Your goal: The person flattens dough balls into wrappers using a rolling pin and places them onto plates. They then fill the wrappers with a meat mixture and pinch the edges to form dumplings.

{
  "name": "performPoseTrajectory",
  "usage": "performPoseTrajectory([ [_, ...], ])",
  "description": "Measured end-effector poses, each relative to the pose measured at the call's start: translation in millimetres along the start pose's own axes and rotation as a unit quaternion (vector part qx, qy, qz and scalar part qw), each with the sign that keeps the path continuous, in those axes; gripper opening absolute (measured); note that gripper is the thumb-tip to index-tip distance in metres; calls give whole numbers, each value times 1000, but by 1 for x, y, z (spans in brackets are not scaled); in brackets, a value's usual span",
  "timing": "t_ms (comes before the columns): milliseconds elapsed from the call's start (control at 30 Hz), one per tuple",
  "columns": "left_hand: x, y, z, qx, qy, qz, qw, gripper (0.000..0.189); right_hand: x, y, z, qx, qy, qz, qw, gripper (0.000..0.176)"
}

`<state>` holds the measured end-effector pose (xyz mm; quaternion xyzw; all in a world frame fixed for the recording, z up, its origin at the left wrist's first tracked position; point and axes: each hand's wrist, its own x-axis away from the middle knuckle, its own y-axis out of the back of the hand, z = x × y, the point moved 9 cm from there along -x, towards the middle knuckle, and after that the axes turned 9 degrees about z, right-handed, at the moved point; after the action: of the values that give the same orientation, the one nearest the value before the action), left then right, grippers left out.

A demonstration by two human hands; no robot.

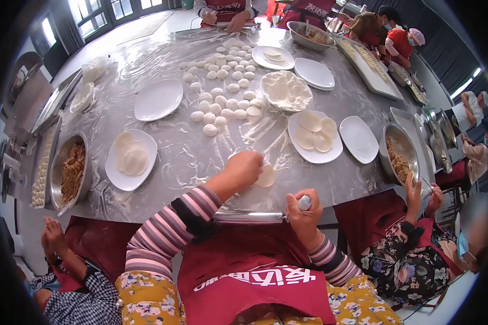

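My left hand (pixel 245 168) reaches over the floured table, its fingers closed at the left edge of a thin round dough wrapper (pixel 265 177). The wrapper lies on the metal top, and my fingertips are partly hidden behind the hand. Near the table's front edge, my right hand (pixel 305 212) is wrapped round a rolling pin, whose pale rounded end (pixel 305 203) sticks out of the fist. Beyond my hands lies a group of white dough balls (pixel 222 111). A plate (pixel 309 154) with several round wrappers stands to the right of them.
A bowl of flour (pixel 286 91) sits beyond the dough balls. More wrappers lie on a left plate (pixel 131 161). Filling bowls stand at left (pixel 70 172) and right (pixel 400 154). Co-workers (pixel 417 254) sit close on both sides; another person (pixel 225 13) works across the table (pixel 173 138).
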<state>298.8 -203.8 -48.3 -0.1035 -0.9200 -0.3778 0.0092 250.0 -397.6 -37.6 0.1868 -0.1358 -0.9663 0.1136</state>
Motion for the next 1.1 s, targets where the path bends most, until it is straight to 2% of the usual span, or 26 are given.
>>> performPoseTrajectory([
  [67, 9, -3, 16, -103, 77, 30, 991, 14, -8, -6, -1, 7, -11, 15, 1000, 21],
  [100, 17, 1, 19, -110, 81, 30, 990, 14, -18, -10, 0, -1, -11, 14, 1000, 21],
  [167, 36, 2, 19, -84, 73, 32, 993, 16, -44, -16, 33, 126, 137, -32, 982, 23],
  [233, 39, 2, 20, -93, 86, 40, 991, 18, -78, -35, 19, 113, 155, -40, 981, 25],
  [267, 37, 4, 21, -98, 92, 42, 990, 20, -90, -46, 24, 148, 181, -44, 971, 25],
  [333, 32, -2, 27, -84, 101, 44, 990, 25, -96, -49, 20, 125, 139, -40, 982, 24],
  [400, 21, 0, 18, -30, 44, 53, 997, 24, -93, -46, 27, 137, 166, -29, 976, 25],
  [433, 21, -4, 14, -50, 33, 78, 995, 21, -80, -36, 24, 144, 190, -47, 970, 25],
  [533, 30, -3, 25, -2, 34, 26, 999, 19, -36, -10, 29, 113, 111, -30, 987, 26],
  [567, 35, -9, 33, 85, 72, 62, 992, 18, -36, -10, 21, 81, 89, -24, 993, 25],
  [633, 40, -11, 25, 83, 59, 70, 992, 18, -40, -16, 8, 44, 53, -25, 997, 25],
  [700, 37, -13, 17, 75, 41, 81, 993, 18, -76, -31, 27, 120, 146, -61, 980, 24],
  [767, 29, 1, 21, -1, 81, 18, 997, 18, -97, -48, 16, 100, 131, -43, 985, 23],
  [800, 27, 2, 21, -4, 79, 14, 997, 18, -105, -53, 16, 93, 127, -33, 987, 24],
  [900, 24, -6, 19, -18, 29, 61, 998, 18, -79, -33, 27, 121, 162, -57, 978, 23],
  [1000, 32, -4, 37, 40, 47, 29, 998, 15, -39, -12, 25, 91, 78, -43, 992, 21],
  [1033, 37, -6, 39, 72, 59, 43, 995, 12, -43, -14, 23, 89, 76, -42, 992, 21],
  [1100, 44, -10, 27, 47, 55, 66, 995, 13, -50, -17, 26, 84, 97, -55, 990, 20],
])
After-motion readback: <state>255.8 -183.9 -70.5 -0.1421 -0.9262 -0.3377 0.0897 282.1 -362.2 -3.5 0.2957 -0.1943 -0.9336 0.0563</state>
